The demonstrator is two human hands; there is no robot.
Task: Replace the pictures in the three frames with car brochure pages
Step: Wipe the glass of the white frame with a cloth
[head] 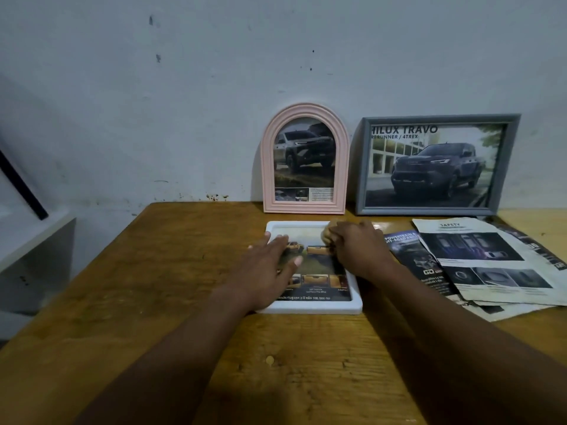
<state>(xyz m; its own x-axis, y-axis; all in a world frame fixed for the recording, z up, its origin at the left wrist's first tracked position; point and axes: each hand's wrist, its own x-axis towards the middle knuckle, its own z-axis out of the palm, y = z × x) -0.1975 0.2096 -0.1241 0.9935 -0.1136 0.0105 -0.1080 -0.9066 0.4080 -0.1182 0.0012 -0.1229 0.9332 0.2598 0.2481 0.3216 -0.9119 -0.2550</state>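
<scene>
The left hand (267, 268) and right hand (360, 251) are covering most of the page (317, 263) in the white frame (319, 308). The right hand's fingers (329, 237) are blurring into something tan, and I'm not making out what it is. Loose brochure pages (491, 265) by the surface's (153, 286) right edge are running off the shot, and their small print is coming out too tiny to read.

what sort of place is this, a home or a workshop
Likely a plain room at home, though not certain: a worn wooden table pushed against a scuffed, stained wall, with a white cabinet at the left.
</scene>
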